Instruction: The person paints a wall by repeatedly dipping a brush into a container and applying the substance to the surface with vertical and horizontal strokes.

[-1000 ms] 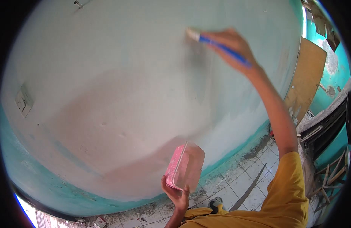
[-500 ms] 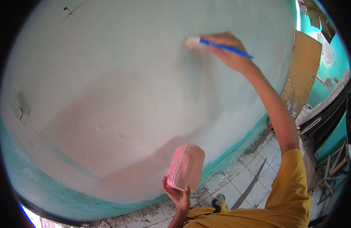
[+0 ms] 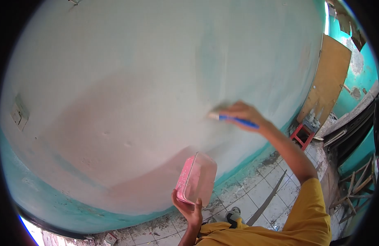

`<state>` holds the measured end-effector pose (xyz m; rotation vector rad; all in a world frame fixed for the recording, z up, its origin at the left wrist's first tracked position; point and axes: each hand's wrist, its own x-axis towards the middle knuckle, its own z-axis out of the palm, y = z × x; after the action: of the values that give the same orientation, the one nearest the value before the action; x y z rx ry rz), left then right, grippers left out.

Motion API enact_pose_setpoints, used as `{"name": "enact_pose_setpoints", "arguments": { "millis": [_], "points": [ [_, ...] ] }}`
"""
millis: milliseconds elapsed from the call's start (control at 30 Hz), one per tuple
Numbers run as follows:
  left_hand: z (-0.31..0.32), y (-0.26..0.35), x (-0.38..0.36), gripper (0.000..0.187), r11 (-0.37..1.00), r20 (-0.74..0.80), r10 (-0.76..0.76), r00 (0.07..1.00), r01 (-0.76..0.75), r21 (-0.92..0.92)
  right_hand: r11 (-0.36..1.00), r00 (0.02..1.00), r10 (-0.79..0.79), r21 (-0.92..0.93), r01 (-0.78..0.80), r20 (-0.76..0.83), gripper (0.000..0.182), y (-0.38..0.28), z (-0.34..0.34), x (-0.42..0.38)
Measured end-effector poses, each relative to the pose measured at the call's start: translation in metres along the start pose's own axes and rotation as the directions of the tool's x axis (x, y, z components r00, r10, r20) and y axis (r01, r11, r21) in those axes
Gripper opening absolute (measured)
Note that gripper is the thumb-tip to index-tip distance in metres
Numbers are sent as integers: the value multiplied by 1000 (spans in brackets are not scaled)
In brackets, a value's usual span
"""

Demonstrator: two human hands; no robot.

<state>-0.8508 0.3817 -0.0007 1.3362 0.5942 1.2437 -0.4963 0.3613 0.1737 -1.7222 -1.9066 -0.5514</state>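
A paintbrush with a blue handle [image 3: 243,121] and pale bristles is gripped in my right hand [image 3: 242,112], its tip against the wall [image 3: 156,102] as far as I can see. The wall carries whitish paint over turquoise, with a bluish streak higher up. Low in front of my body, my left hand [image 3: 190,211] grips the bottom end of a pink plastic container [image 3: 184,180], fingers on one side and thumb on the other. The container is tilted, its open side facing me; pale paint coats the inside.
A switch plate [image 3: 19,116] is set in the wall at left. Debris lies on the tiled floor [image 3: 246,201] along its foot. At right are a red stool [image 3: 303,135], a brown board [image 3: 329,78] and a wooden frame [image 3: 355,186]. My shoe [image 3: 234,214] shows below.
My right hand has swept down the wall with the paintbrush. The left hand keeps the container at nearly the same place. My view has shifted slightly, and more of the red stool shows.
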Motion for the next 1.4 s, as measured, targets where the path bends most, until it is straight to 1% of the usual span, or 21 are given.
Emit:
{"name": "enact_pose_setpoints", "arguments": {
  "millis": [33,100,133,200,333,367,400,467,533,567,667,700,733,800,933,1033,1067,1133,1167,1267,1400],
  "points": [
    [-2,-1,-1,102,1000,7,1,1000,-1,9,996,991,-54,66,62,-124,38,3,-18,21],
    [-3,1,1,102,1000,13,4,1000,-4,-3,999,962,-46,1,48,-268,30,3,-50,55],
    [-1,0,1,101,1000,12,11,1000,-11,-20,1000,935,16,-4,-19,-353,30,3,-58,66],
    [-2,-4,-1,101,1000,5,9,1000,-9,-22,993,855,-11,-107,-52,-518,32,-11,-70,73],
    [-2,-6,0,101,1000,-3,10,1000,-10,-16,963,907,-60,-264,-57,-418,44,-5,5,20],
    [-3,-5,1,101,1000,-8,14,1000,-14,-17,989,944,-34,-148,-16,-329,46,-6,29,-2],
    [-4,-5,1,101,1000,-2,16,1000,-16,9,994,961,-43,-112,13,-275,47,-12,49,-23],
    [-3,-5,-1,101,999,-4,23,1000,-23,32,996,1000,11,-86,-12,-11,46,-22,68,-53],
    [-2,-3,0,101,1000,-4,24,1000,-24,18,997,999,-48,-57,47,-6,45,-19,72,-53],
    [-1,-3,1,101,999,-4,33,999,-33,14,997,999,-53,-63,53,-11,45,-10,69,-50],
    [-1,-3,-1,100,999,-2,39,999,-39,24,997,965,-48,44,61,-258,40,-17,3,10],
    [1,0,-1,100,1000,-6,28,1000,-28,-4,999,961,9,-45,-23,-277,41,-21,-17,28],
    [2,1,-1,100,999,-11,18,1000,-18,-33,993,927,-68,-118,26,-369,42,-28,-36,46],
    [1,-4,0,100,1000,-12,29,1000,-29,2,991,858,-68,-131,0,-510,42,-40,-45,64],
    [5,-1,-1,101,1000,-35,27,999,-27,-2,977,910,-77,-213,-12,-407,42,-42,12,20],
    [5,-4,-1,101,999,-52,49,997,-48,26,993,994,-31,-116,18,-107,39,-41,72,-46],
    [7,-2,-1,101,998,-55,50,997,-48,26,993,994,-33,-115,21,-107,39,-35,76,-52],
    [7,3,-1,102,998,-70,48,996,-46,39,996,998,-49,74,52,-43,37,-32,79,-60],
    [8,4,0,102,998,-74,46,996,-43,43,997,999,-39,65,39,-8,36,-19,74,-58],
    [6,-1,-2,103,997,-78,52,996,-47,68,998,991,-68,-15,66,-116,41,-13,12,-5],
    [10,1,-2,103,996,-74,70,995,-65,66,986,884,-84,-165,8,-459,39,-30,-47,54]
  ]
}}
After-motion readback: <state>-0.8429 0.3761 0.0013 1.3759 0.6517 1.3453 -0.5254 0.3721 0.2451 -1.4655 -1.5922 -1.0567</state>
